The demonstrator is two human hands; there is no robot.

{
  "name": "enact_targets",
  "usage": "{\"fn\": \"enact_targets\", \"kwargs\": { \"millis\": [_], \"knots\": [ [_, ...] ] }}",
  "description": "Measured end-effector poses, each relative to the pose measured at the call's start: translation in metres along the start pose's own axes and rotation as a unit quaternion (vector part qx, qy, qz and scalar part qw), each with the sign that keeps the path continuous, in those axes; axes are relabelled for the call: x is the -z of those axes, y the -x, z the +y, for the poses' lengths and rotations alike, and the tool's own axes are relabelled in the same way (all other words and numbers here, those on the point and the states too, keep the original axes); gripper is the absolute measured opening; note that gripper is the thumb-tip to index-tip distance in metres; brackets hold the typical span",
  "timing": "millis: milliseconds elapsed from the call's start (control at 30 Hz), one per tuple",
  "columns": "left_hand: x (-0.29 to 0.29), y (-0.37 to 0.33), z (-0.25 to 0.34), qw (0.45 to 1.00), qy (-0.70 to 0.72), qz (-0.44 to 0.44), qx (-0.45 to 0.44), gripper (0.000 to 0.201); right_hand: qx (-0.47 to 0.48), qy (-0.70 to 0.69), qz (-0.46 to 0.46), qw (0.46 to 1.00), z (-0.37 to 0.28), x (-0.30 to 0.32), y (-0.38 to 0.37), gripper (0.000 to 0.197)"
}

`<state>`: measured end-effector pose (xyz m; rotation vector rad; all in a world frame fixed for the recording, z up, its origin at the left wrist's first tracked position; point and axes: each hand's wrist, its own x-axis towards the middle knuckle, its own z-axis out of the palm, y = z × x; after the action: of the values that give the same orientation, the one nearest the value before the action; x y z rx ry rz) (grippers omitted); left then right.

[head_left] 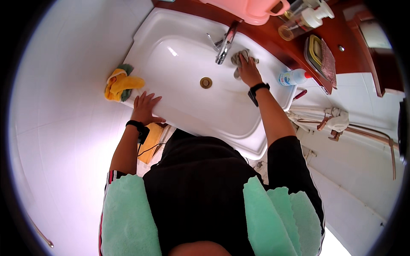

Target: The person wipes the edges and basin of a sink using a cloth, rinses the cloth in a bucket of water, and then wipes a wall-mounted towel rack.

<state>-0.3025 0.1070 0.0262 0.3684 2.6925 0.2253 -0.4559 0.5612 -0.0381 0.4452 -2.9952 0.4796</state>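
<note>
A white washbasin (179,102) spreads out in front of me, with a chrome faucet (226,42) at its back and a brass-coloured drain (206,82) in the middle. To the right of the faucet, my right hand (248,71) presses a crumpled grey cloth (237,59) onto the basin's surface. Part of that cloth is hidden under the fingers. My left hand (144,107) rests on the front left rim, fingers spread, holding nothing. Just beyond it, a yellow and green cloth (121,84) lies bunched over the left rim.
On the right rim lies a white bottle with a red cap (294,77). A reddish shelf behind carries a pink plastic container (247,8), a pump bottle (304,22) and a soap dish (315,51). Pipes (363,130) run along the right wall.
</note>
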Motion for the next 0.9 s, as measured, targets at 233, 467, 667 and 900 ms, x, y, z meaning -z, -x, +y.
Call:
{"fn": "enact_targets", "kwargs": {
  "millis": [233,467,667,900],
  "knots": [
    [-0.006,0.003,-0.004,0.999,0.036,0.023,0.014,0.098,0.023,0.025,0.021,0.999,-0.040,-0.024,-0.022,0.056],
    [-0.008,0.005,-0.008,0.995,0.076,0.059,0.009,0.098,0.166,0.163,-0.105,0.967,-0.042,0.000,0.025,0.046],
    [-0.005,0.005,-0.008,0.993,0.099,0.064,0.011,0.097,0.259,0.175,-0.087,0.946,-0.052,-0.009,-0.006,0.038],
    [-0.001,0.006,-0.006,0.991,0.118,0.055,0.024,0.096,0.277,0.058,-0.033,0.959,-0.121,-0.050,-0.074,0.043]
  ]
}}
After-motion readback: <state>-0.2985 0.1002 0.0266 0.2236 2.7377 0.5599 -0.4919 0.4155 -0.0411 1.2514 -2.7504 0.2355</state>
